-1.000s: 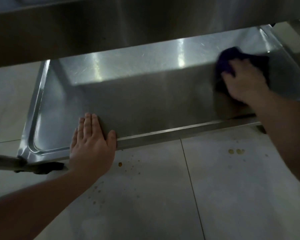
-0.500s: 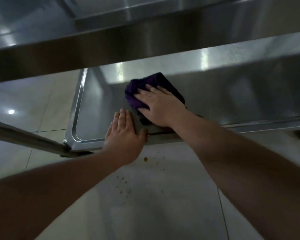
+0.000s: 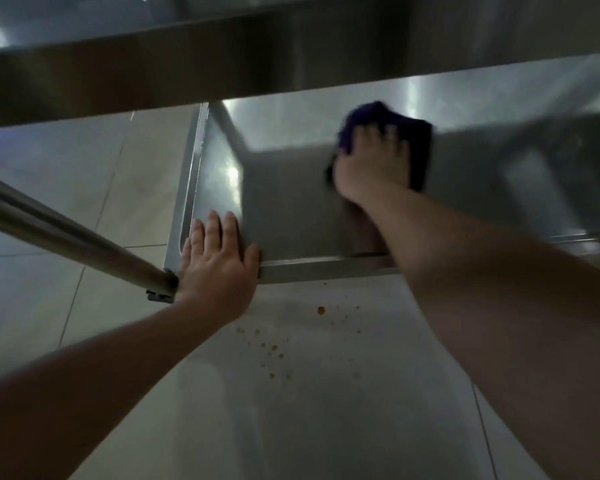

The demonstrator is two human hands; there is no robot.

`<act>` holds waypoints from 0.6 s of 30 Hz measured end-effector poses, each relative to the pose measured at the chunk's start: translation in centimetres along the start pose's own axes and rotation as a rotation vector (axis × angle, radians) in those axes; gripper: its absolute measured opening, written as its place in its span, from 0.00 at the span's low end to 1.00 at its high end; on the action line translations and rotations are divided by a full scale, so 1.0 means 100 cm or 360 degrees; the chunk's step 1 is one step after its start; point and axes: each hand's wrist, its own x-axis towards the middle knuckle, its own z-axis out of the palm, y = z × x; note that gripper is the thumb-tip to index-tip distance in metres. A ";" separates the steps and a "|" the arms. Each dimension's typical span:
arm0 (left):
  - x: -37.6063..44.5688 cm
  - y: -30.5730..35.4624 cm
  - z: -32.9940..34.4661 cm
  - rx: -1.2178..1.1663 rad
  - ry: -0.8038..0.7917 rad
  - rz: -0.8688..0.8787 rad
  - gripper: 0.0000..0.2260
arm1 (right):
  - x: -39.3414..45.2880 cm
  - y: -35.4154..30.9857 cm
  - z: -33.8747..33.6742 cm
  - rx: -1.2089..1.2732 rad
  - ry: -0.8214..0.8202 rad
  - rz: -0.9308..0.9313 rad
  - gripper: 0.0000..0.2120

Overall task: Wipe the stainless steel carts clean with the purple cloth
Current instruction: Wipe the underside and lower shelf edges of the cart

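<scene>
- Since half a second ago, your right hand (image 3: 371, 164) and the purple cloth (image 3: 420, 147) under it have travelled rightward across the lower shelf (image 3: 291, 209), away from your left hand (image 3: 219, 268); then the two hands sat almost side by side, now they are well apart. Your left hand keeps its post at the shelf's near left corner.
- Far left: a round steel cart leg (image 3: 66, 233) runs diagonally down to that corner, ending at a dark fitting (image 3: 158, 295) just beside your left wrist.
- Left hand: flat, fingers straight and close together, thumb out to the right, palm over the shelf's front rim, fingertips on the tray surface. Holds nothing.
- Centre: lower shelf is a shallow steel tray with raised edges, dull grey with bright glare patches near its left wall.
- Right of centre: your right hand presses down on the purple cloth, fingers spread over it and pointing away from you. Motion blur here; cannot tell whether the fingertips curl into the fabric. Cloth shows past the fingertips and along the hand's right side, lying on the tray floor toward the back.
- Above, across the full width: the steel edge of the upper shelf (image 3: 291, 60).
- Below: pale tiled floor (image 3: 326, 410) with small brown spots (image 3: 321, 310) just in front of the shelf.
</scene>
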 end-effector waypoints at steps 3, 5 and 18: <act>0.000 -0.003 -0.001 0.0000 -0.0003 0.0009 0.33 | -0.032 -0.065 0.018 -0.0107 -0.0163 -0.0657 0.31; 0.000 -0.003 -0.001 -0.0012 -0.0015 0.0024 0.33 | -0.057 -0.065 0.023 -0.0182 -0.0210 -0.0996 0.30; -0.004 0.000 0.003 0.0068 0.0063 0.0038 0.33 | -0.063 0.159 -0.028 -0.0039 0.0186 0.0365 0.34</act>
